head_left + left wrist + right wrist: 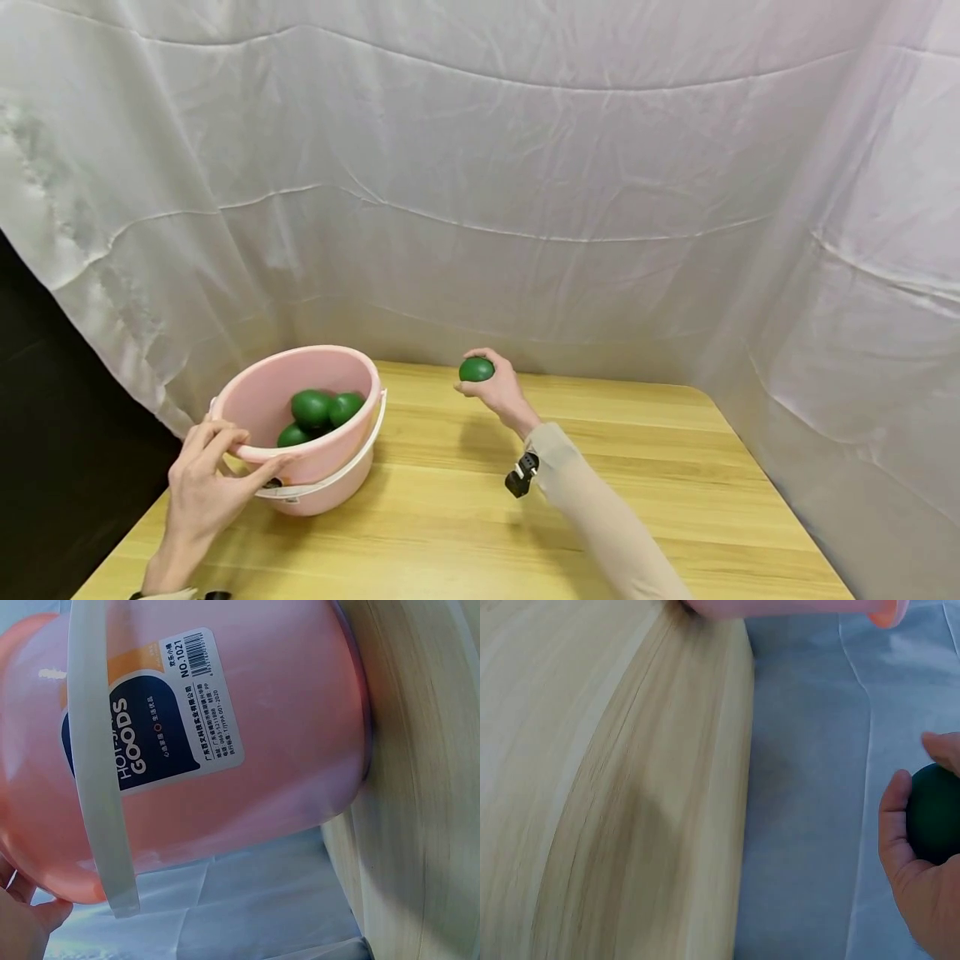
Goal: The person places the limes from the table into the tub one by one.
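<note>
A pink bucket [318,497] with a white handle [382,417] stands at the left of the wooden table. Several dark green, smooth, rounded fruits [311,408] lie inside it, their undersides partly hidden. At the bucket's near left rim, my left hand [206,479] pinches the edge between thumb and fingers; the left wrist view catches only part of this hand [26,926]. My right hand [498,390] holds one more dark green oval fruit [476,369] above the table, to the right of the bucket. In the right wrist view, thumb and fingers curl around this fruit [934,814].
The wooden table [637,467] reaches back to a hanging pale cloth [525,275], which also rises along the right side. A black surface [60,442] borders the far left. A printed label [176,709] is stuck on the bucket's side.
</note>
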### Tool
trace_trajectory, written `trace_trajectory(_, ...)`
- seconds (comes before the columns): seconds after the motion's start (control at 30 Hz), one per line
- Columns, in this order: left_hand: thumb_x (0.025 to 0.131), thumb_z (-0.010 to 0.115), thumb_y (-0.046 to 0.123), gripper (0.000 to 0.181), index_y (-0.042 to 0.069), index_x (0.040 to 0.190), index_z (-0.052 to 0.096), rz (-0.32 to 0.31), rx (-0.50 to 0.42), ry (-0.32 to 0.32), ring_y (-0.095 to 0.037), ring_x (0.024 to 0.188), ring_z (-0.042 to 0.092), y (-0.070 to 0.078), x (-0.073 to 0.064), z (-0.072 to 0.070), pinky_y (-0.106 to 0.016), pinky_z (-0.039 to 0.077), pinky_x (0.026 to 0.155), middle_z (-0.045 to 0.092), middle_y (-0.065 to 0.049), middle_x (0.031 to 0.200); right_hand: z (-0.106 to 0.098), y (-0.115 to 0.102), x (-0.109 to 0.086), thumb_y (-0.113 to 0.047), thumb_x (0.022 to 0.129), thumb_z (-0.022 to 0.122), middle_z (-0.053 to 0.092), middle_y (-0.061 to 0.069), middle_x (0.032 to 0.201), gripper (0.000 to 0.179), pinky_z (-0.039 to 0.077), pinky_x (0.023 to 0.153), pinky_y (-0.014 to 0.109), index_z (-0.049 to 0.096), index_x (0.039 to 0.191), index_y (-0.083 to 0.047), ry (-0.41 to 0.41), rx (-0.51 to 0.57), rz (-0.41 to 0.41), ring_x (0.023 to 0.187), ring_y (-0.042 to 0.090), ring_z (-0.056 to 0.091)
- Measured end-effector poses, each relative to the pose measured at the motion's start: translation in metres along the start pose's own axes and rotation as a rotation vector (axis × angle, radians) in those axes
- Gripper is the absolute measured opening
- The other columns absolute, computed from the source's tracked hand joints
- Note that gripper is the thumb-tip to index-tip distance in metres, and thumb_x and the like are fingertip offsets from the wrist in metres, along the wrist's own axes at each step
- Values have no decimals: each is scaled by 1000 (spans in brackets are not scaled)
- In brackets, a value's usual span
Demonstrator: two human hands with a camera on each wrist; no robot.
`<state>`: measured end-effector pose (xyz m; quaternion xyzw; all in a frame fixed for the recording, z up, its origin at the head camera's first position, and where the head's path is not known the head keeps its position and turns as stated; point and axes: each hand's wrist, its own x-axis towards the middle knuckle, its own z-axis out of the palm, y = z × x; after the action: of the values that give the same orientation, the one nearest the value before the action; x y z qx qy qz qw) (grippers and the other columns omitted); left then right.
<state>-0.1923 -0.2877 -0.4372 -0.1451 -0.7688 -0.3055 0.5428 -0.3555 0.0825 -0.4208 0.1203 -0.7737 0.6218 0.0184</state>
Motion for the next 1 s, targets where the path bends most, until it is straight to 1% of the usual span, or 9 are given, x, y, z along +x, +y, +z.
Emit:
trace_trajectory(0.13, 70, 68, 76, 78, -2, 76, 63, 4, -1, 6, 3, 94, 41, 0, 0, 0, -3, 27, 76, 56, -14, 84, 9, -5, 1, -5, 76, 81, 57, 15, 120, 47, 60, 75, 40, 64, 117, -20, -7, 44, 12, 98, 29, 61)
trace_trajectory(0.23, 70, 68, 76, 78, -2, 76, 63, 5, -1, 8, 3, 93, 41, 1, -1, 0, -3, 27, 77, 56, -14, 83, 18, -12, 0, -4, 76, 80, 57, 15, 120, 48, 60, 72, 35, 64, 118, -21, -4, 36, 3, 98, 28, 60)
trace_trajectory(0.27, 70, 68, 76, 78, -2, 76, 62, 6, 1, 9, 2, 92, 41, 1, -1, 0, -3, 26, 77, 56, -14, 83, 22, -15, 0, -4, 75, 80, 57, 14, 120, 49, 59, 72, 36, 64, 118, -21, -9, 41, -2, 98, 28, 60)
trace_trajectory(0.37, 70, 68, 76, 79, -3, 76, 63, 2, 0, 9, 3, 92, 41, 0, -1, 0, -3, 27, 77, 56, -14, 84, 33, -24, -2, -2, 73, 80, 57, 13, 120, 50, 58, 76, 38, 64, 117, -20, -44, 68, -16, 98, 26, 60)
trace_trajectory(0.5, 70, 68, 76, 78, -2, 76, 63, 4, -4, 4, 2, 92, 41, 0, 0, 0, -3, 27, 76, 56, -14, 83, 47, -37, -4, 0, 71, 81, 59, 11, 122, 51, 56, 77, 35, 66, 116, -19, -86, 110, -31, 98, 24, 60)
trace_trajectory(0.63, 70, 68, 76, 77, -1, 76, 63, 6, -5, 3, 1, 91, 42, 1, 2, 1, -2, 27, 75, 56, -13, 83, 59, -45, -5, 2, 71, 81, 59, 9, 122, 53, 56, 76, 32, 65, 118, -19, -111, 118, -43, 97, 21, 60)
trace_trajectory(0.8, 70, 68, 75, 77, -1, 75, 63, 9, -3, -1, 2, 90, 41, 1, 2, 1, -3, 27, 74, 56, -13, 83, 70, -49, -8, 6, 73, 77, 59, 10, 122, 56, 56, 76, 33, 63, 122, -16, -137, 113, -53, 96, 19, 59)
trace_trajectory(0.9, 71, 67, 76, 77, -1, 75, 63, 13, 6, 3, 2, 89, 41, 2, 2, 1, -2, 27, 73, 56, -13, 83, 78, -52, -9, 8, 73, 75, 59, 12, 123, 56, 55, 77, 33, 61, 123, -14, -146, 112, -77, 96, 19, 59)
trace_trajectory(1.0, 71, 67, 76, 77, -2, 75, 63, 21, 12, 10, 2, 87, 41, 2, 2, 1, -1, 26, 73, 56, -13, 82, 85, -58, -12, 9, 74, 74, 59, 12, 123, 58, 55, 77, 33, 60, 124, -16, -151, 116, -112, 95, 19, 59)
